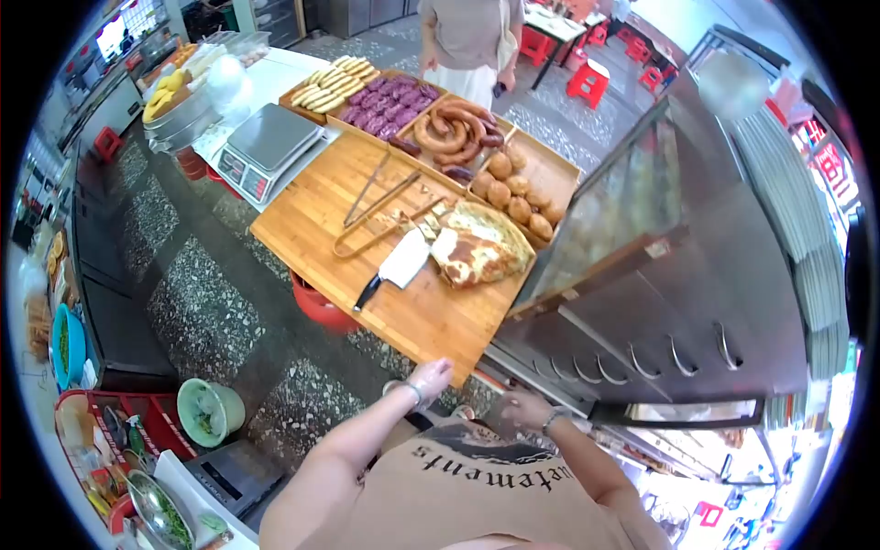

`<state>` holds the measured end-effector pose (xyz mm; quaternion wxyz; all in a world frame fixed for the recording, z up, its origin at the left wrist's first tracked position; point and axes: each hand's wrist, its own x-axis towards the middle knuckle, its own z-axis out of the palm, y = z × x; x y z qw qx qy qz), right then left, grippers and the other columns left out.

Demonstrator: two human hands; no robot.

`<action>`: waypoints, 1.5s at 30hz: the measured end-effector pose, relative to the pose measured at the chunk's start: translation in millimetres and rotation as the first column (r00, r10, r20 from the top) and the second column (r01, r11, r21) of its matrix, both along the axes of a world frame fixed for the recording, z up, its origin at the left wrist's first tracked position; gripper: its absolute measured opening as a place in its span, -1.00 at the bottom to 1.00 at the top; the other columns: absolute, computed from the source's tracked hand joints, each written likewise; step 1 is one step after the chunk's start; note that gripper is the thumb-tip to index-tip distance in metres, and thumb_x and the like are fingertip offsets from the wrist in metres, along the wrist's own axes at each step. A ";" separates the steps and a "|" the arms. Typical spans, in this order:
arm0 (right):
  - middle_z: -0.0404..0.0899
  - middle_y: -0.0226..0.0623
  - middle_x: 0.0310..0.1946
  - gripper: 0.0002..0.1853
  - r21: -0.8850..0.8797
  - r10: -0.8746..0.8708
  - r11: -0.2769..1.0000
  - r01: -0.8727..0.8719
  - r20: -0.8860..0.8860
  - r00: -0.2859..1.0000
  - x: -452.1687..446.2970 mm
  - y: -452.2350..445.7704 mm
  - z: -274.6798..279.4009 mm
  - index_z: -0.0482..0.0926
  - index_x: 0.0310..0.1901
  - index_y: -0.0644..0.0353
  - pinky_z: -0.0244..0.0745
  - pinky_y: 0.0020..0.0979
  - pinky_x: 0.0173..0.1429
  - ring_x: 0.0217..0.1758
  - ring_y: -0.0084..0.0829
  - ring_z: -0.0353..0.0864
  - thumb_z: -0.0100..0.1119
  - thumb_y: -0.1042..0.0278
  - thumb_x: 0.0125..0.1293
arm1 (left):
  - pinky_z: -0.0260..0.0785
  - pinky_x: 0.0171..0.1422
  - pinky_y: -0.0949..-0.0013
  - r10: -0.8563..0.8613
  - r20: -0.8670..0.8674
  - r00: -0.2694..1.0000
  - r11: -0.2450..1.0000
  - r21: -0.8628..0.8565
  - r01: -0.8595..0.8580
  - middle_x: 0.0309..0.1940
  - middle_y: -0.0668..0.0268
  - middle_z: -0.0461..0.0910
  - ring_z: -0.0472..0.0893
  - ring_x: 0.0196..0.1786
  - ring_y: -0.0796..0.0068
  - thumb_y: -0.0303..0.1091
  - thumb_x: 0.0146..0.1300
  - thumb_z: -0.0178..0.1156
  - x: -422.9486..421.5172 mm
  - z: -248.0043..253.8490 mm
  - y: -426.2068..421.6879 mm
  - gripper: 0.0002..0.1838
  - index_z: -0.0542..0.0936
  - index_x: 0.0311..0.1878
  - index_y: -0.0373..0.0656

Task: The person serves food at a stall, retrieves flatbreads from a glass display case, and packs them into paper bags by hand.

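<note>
My left hand (429,380) is at the near edge of the wooden board (449,335), its fingers drawn together; whether it holds anything is hidden. My right hand (524,410) hangs to the right, just off the board, fingers loosely bent and slightly blurred. On the board lies a cleaver (403,261) with a black handle. A browned flatbread stack (481,247) rests beside its blade. Two pairs of tongs lie farther left, the wooden-coloured one (380,247) nearer the cleaver, the metal one (365,191) behind it.
Beyond the board, trays hold sausages (440,133), purple pieces (390,105), pale sticks (332,84) and round brown items (518,188). A scale (273,142) stands left. A person (463,41) stands across the table. Metal drawers (642,339) flank the right.
</note>
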<state>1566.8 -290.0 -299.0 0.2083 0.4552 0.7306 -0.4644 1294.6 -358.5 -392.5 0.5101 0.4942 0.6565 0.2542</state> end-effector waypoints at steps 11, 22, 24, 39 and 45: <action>0.63 -0.22 -0.44 -0.61 -0.038 -0.558 0.817 0.575 -0.302 0.773 132.8 -86.5 -27.7 0.47 0.13 0.25 0.52 -0.46 -0.35 -0.48 -0.52 0.62 0.06 0.26 0.33 | 0.47 -0.03 0.13 -0.292 -0.055 0.955 0.955 0.043 0.294 -0.22 -0.02 0.64 0.63 -0.11 0.03 -0.28 0.25 0.02 185.1 8.4 12.3 -0.72 0.59 -0.08 -0.19; 0.61 -0.30 -0.41 -0.63 -0.079 -0.535 0.838 0.539 -0.311 0.786 136.1 -36.9 -71.1 0.49 0.13 0.23 0.50 -0.48 -0.38 -0.48 -0.53 0.59 0.03 0.28 0.34 | 0.35 -0.48 0.21 0.338 -0.294 0.894 0.933 0.232 -0.276 -0.63 0.10 0.54 0.53 -0.56 0.35 -0.35 0.11 0.15 30.2 14.6 70.8 -0.81 0.55 -0.58 -0.18; 0.59 -0.34 -0.46 -0.64 -0.100 -0.564 0.814 0.572 -0.370 0.738 98.8 -24.3 -78.5 0.49 0.13 0.26 0.48 -0.50 -0.37 -0.48 -0.55 0.56 0.02 0.31 0.35 | 0.35 -0.44 0.17 0.538 -0.277 0.796 0.829 0.343 -0.441 -0.62 0.07 0.53 0.54 -0.54 0.26 -0.31 0.10 0.14 -68.3 30.8 118.9 -0.80 0.52 -0.57 -0.18; 0.65 -0.25 -0.39 -0.62 -0.071 -0.643 0.765 0.639 -0.115 0.757 -114.1 32.9 -98.7 0.52 0.07 0.31 0.54 -0.42 -0.21 -0.36 -0.49 0.62 0.16 0.31 0.26 | 0.39 0.22 0.15 0.337 -0.451 0.826 0.940 0.109 -0.324 0.13 -0.12 0.51 0.55 0.16 0.01 -0.35 0.19 0.04 -389.8 37.7 433.5 -0.31 0.23 0.45 0.15; 0.64 -0.32 -0.42 -0.67 0.036 -0.637 0.767 0.641 -0.080 0.767 -130.0 31.9 -62.3 0.52 0.06 0.29 0.53 -0.48 -0.27 -0.39 -0.56 0.61 0.04 0.36 0.30 | 0.32 0.31 0.22 0.358 0.047 0.933 0.768 0.554 -0.322 0.19 -0.04 0.48 0.50 0.23 0.11 -0.36 0.35 -0.02 -286.6 9.7 323.5 -0.50 0.32 0.32 -0.33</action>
